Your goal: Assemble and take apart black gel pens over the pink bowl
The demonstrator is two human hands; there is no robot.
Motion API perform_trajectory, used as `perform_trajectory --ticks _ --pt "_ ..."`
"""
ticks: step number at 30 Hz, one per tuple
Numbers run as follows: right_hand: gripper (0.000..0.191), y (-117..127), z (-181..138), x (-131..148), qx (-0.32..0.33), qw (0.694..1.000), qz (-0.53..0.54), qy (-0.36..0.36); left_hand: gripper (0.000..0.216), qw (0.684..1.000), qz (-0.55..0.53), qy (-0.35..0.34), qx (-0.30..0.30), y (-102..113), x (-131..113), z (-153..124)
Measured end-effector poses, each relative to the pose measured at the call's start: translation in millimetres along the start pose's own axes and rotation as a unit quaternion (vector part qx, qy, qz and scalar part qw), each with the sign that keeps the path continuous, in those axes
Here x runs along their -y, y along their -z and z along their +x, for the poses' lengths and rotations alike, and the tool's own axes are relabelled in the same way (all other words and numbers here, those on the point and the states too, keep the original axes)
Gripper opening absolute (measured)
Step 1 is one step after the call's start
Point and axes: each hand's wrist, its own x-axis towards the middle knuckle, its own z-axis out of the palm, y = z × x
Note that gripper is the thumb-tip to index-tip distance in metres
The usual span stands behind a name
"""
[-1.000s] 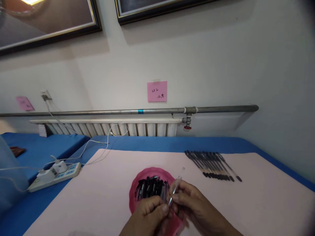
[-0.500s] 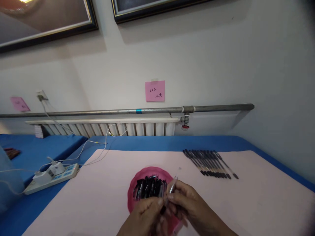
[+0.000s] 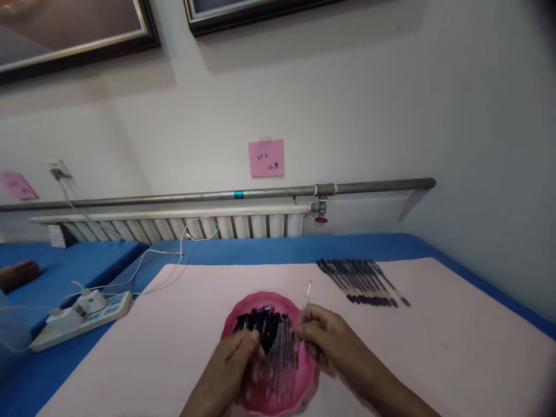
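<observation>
My right hand (image 3: 328,336) pinches a clear pen barrel (image 3: 308,291), which points up and slightly right, over the right rim of a pink plate (image 3: 309,379). My left hand (image 3: 232,362) is over the plate's left side, thumb and fingers drawn together. Its lower fingers are blurred, and I cannot make out what they hold. Beneath and between the hands, the plate bears a pile of black pen parts (image 3: 270,323) at the back and several clear tubes (image 3: 284,353) towards the front.
A row of black-and-clear pens (image 3: 360,281) lies side by side at the right on pink paper (image 3: 186,324). A power strip (image 3: 82,318) with white plugs and cables is at the left. A radiator (image 3: 234,226) and pipe run behind the blue table. Part of another person's arm (image 3: 19,275) shows far left.
My hands have come apart: the left has moved left over the black parts, while the right keeps the clear barrel. More clear tubes now show. The whole view has shifted slightly.
</observation>
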Motion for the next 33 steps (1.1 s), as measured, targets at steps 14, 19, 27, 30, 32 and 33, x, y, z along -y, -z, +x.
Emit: perform_trajectory --ticks 14,19,27,30,32,33 --pt "0.021 23 14 -19 -0.073 0.896 -0.410 0.154 0.024 0.926 0.347 -0.130 -0.077 -17 20 10" --pt "0.020 81 40 -27 -0.235 0.809 -0.513 0.166 0.029 0.898 0.414 -0.146 -0.036 -25 29 15" --pt "0.023 101 54 -39 -0.256 0.824 -0.492 0.114 0.023 0.919 0.371 -0.124 -0.046 -19 25 12" --pt "0.022 90 47 -28 -0.244 0.859 -0.440 0.091 0.023 0.954 0.249 -0.127 -0.106 -18 19 11" --pt "0.022 77 39 -17 -0.210 0.890 -0.396 0.085 0.028 0.978 0.121 -0.093 -0.144 -16 16 11" --pt "0.024 68 34 -12 -0.179 0.909 -0.368 0.082 0.032 0.985 0.053 -0.070 -0.146 -15 14 11"
